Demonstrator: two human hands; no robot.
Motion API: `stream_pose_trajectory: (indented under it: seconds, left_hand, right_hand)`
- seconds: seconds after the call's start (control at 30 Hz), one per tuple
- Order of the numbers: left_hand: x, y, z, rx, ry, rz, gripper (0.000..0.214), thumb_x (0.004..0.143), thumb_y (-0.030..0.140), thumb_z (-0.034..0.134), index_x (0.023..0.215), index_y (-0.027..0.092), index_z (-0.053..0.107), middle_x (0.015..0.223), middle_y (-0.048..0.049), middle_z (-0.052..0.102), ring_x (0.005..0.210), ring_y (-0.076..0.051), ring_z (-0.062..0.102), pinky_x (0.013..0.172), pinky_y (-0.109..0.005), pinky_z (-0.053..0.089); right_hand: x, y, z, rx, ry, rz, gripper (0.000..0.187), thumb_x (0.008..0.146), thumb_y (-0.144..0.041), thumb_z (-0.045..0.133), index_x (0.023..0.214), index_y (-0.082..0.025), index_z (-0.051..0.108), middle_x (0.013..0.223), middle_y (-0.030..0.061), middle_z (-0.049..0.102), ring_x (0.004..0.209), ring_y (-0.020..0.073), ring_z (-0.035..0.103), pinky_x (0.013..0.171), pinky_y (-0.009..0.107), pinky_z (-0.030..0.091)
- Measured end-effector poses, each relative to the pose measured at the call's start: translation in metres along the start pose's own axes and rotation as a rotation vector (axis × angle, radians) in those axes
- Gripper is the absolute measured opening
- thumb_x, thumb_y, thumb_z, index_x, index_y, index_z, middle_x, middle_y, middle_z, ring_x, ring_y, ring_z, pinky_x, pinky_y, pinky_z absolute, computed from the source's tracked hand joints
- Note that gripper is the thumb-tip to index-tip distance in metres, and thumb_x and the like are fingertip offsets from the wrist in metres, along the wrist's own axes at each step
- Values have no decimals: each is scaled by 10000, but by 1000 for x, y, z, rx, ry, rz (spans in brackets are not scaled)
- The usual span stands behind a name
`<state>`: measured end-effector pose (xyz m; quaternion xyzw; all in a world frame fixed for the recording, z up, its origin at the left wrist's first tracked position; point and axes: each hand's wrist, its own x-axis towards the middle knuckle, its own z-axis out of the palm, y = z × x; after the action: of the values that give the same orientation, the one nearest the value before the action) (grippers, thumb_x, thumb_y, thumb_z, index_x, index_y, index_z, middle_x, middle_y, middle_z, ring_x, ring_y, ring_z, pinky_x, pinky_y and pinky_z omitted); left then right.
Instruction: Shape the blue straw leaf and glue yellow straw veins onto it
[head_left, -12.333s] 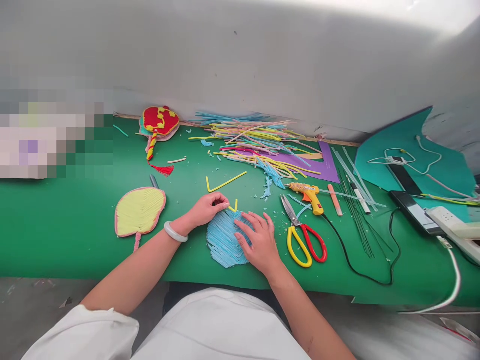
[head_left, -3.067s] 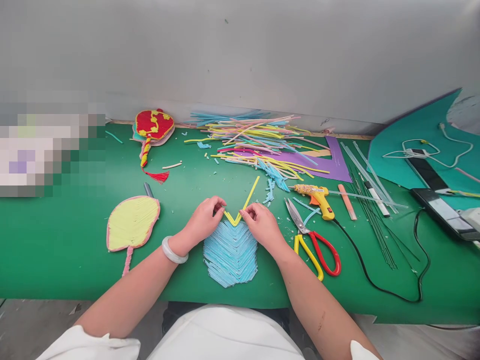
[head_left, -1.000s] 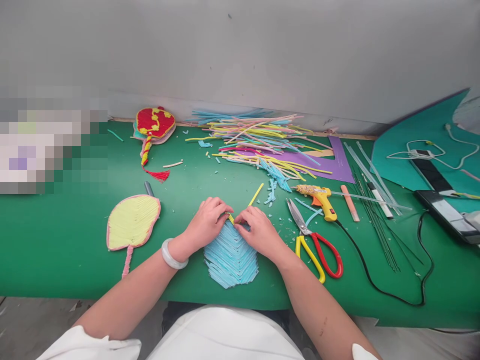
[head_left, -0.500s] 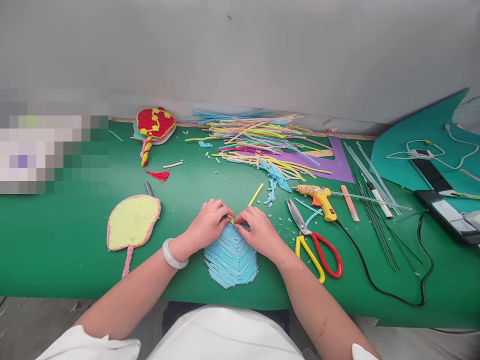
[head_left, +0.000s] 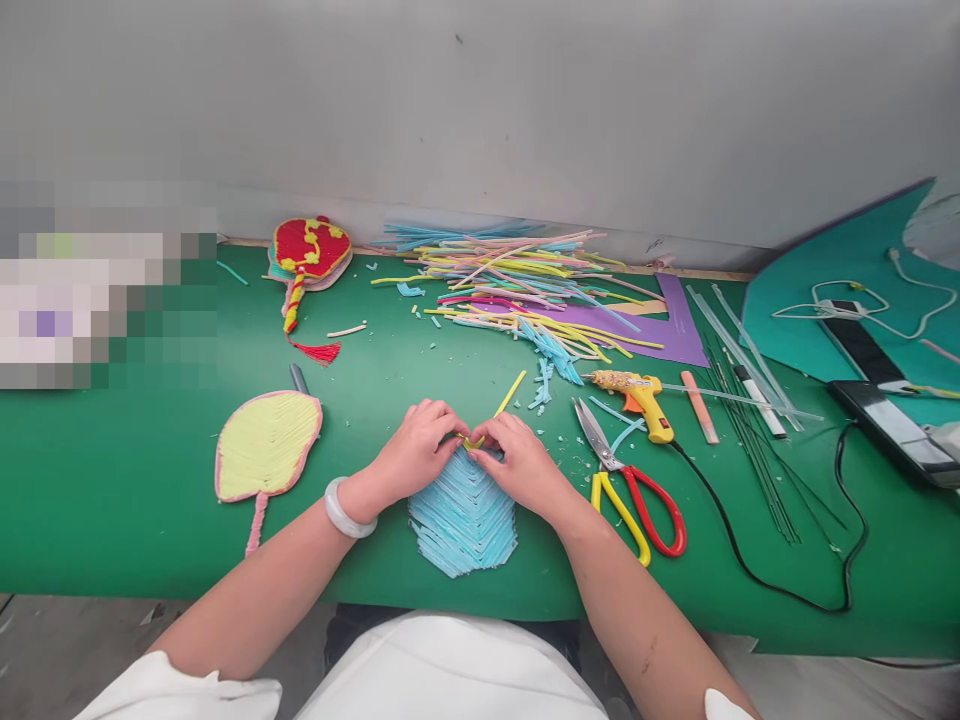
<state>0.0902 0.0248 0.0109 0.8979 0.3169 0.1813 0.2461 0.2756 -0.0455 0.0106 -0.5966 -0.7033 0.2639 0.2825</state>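
Note:
Both hands meet at the upper tip of a light-blue leaf-shaped piece [head_left: 465, 520], made of slanting pipe-cleaner strips and lying flat on the green table. My left hand [head_left: 421, 446] pinches one end of a yellow pipe cleaner [head_left: 511, 393] at that tip. From the other side my right hand [head_left: 517, 462] pinches the same pipe cleaner, its free end sticking up behind the fingers. Fingertips hide part of the tip. Right of my right hand lie scissors [head_left: 616, 470] with one red and one yellow handle, blades slightly apart.
A yellow glue gun [head_left: 654, 408] trails its black cord to the right. Pipe cleaners [head_left: 510, 262] are heaped at the back on purple sheet [head_left: 688, 320]. Left are a yellow fan [head_left: 268, 447] and a red fan [head_left: 311, 248]. Green wires [head_left: 757, 460] and a phone [head_left: 892, 430] lie right.
A bit more of the yellow pipe cleaner shows between my fingertips, bent at the tip. Both hands stay almost in place.

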Motion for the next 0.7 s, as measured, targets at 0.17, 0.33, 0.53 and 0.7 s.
stream_pose_trajectory:
  seconds: [0.17, 0.33, 0.53, 0.7]
  left_hand:
    - [-1, 4, -2, -3, -21, 13, 125, 953, 204, 501, 951, 212, 625, 959, -47, 600, 927, -207, 507, 842, -384, 412]
    - [-1, 8, -2, 7, -46, 25, 116, 953, 223, 506, 954, 220, 622, 961, -46, 602, 925, -209, 509, 848, -387, 411]
    - [-1, 6, 1, 17, -60, 24, 104, 949, 209, 511, 941, 224, 613, 962, -38, 599, 928, -206, 506, 853, -379, 402]
    - [-1, 6, 2, 33, -77, 21, 108, 954, 217, 507, 942, 222, 614, 963, -39, 591, 920, -206, 497, 842, -375, 398]
  right_hand:
    - [3, 4, -4, 37, 100, 45, 49, 904, -177, 580, 906, -221, 603, 841, 12, 565, 849, 184, 537, 764, 316, 431]
    - [5, 11, -3, 5, 190, 86, 78, 913, -191, 546, 906, -221, 617, 840, 29, 565, 839, 201, 548, 762, 332, 444]
    - [5, 14, 1, -42, 156, 55, 147, 930, -197, 535, 978, -238, 668, 848, 36, 575, 878, 211, 557, 792, 343, 445]
    - [5, 12, 1, -63, 111, 49, 173, 927, -160, 548, 987, -243, 688, 891, 42, 590, 927, 212, 555, 816, 340, 435]
